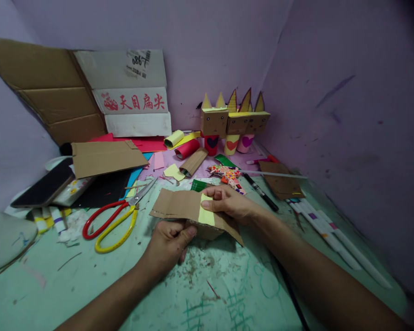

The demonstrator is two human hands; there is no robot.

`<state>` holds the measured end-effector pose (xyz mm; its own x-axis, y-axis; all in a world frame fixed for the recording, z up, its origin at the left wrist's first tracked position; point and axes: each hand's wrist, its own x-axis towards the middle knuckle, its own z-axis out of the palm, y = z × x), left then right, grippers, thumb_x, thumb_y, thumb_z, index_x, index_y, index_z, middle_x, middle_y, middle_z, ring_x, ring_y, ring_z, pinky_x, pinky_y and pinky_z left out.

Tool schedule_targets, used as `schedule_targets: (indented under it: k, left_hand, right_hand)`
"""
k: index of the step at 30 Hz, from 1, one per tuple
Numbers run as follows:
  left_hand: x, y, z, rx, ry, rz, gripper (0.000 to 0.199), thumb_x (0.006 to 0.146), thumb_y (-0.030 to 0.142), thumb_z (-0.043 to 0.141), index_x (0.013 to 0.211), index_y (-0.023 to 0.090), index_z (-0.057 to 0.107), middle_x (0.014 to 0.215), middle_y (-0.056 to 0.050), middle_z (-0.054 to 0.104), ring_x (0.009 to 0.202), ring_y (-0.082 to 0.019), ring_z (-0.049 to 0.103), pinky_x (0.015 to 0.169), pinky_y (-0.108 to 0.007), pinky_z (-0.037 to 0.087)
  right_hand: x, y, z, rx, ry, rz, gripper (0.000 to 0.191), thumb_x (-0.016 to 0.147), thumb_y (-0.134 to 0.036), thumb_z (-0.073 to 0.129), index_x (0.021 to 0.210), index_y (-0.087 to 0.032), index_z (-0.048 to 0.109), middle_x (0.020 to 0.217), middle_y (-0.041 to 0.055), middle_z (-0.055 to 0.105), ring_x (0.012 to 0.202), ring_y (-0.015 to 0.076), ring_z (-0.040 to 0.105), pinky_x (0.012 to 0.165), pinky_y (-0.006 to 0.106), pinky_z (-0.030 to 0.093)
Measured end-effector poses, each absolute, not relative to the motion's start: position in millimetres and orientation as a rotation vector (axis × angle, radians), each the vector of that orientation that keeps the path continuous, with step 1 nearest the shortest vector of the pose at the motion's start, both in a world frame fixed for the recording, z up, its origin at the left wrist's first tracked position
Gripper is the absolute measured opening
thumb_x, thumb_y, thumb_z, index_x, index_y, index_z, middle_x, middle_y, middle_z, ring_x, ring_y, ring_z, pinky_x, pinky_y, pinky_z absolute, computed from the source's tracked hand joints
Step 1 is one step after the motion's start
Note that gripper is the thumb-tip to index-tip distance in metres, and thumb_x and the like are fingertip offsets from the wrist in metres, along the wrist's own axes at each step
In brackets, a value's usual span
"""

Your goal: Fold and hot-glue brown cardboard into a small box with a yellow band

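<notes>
A folded piece of brown cardboard (pixel 179 203) is held above the green table between my two hands. Across its upper side lies a pale yellow paper strip (pixel 205 216). My right hand (pixel 229 202) has its thumb on that strip and its fingers over the cardboard's far edge. At the near lower edge, my left hand (pixel 172 239) pinches a part of the cardboard that hangs beneath, thumb on top. To the left of the cardboard, scissors (pixel 119 216) with one red and one yellow handle lie with their blades slightly apart.
Against the wall stand several cardboard-headed figures (pixel 214 122) with pointed ears. Paper tubes (pixel 187 149) and scraps lie before them. A black marker (pixel 260 192) is right of my hand. A phone (pixel 44 184) and a flat cardboard sheet (pixel 106 157) are at left.
</notes>
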<state>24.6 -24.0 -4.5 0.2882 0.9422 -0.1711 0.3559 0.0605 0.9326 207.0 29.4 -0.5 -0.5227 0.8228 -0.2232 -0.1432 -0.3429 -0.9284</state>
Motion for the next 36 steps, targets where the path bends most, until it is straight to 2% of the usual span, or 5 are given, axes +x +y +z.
schedule_targets:
  k: [7,16,22,27,36]
  left_hand:
    - [24,-24,-5,1.378,1.132,0.693,0.04,0.068,0.054,0.058,0.051,0.017,0.052,0.033,0.006,0.04,0.032,-0.007,0.033,0.038,-0.021,0.026]
    - [24,-24,-9,1.37,1.143,0.687,0.036,0.067,0.05,0.058,0.054,0.017,0.055,0.033,0.006,0.04,0.031,-0.007,0.032,0.037,-0.021,0.026]
    - [26,-25,-4,1.352,1.15,0.691,0.034,0.064,0.048,0.058,0.048,0.019,0.049,0.034,0.006,0.04,0.032,-0.007,0.034,0.038,-0.021,0.028]
    - [27,-24,0,1.5,1.294,0.708,0.044,0.069,0.047,0.05,0.034,0.021,0.043,0.03,0.002,0.042,0.032,-0.008,0.036,0.039,-0.023,0.03]
    - [33,-26,5,1.504,1.38,0.761,0.042,0.068,0.044,0.048,0.033,0.022,0.043,0.029,0.003,0.044,0.032,-0.009,0.04,0.039,-0.022,0.033]
  right_hand:
    - [206,36,-3,-0.893,-1.3,1.954,0.033,0.057,-0.031,0.08,0.081,-0.013,0.066,0.065,-0.0015,0.067,0.056,0.0096,0.059,0.054,0.021,0.043]
    - [206,37,-2,-0.861,-1.311,1.985,0.036,0.056,-0.033,0.081,0.082,-0.013,0.067,0.066,-0.0011,0.067,0.056,0.0096,0.059,0.054,0.021,0.044]
    - [206,38,0,-0.89,-1.31,1.991,0.038,0.054,-0.033,0.082,0.081,-0.013,0.067,0.067,-0.0004,0.067,0.056,0.0105,0.06,0.054,0.022,0.045]
    - [206,33,3,-0.976,-1.261,1.912,0.038,0.052,-0.036,0.083,0.075,-0.013,0.064,0.061,-0.0025,0.066,0.051,0.0081,0.058,0.051,0.019,0.043]
    - [207,28,7,-1.064,-1.215,1.869,0.037,0.051,-0.034,0.083,0.074,-0.013,0.063,0.058,-0.0024,0.065,0.052,0.0095,0.058,0.051,0.02,0.043]
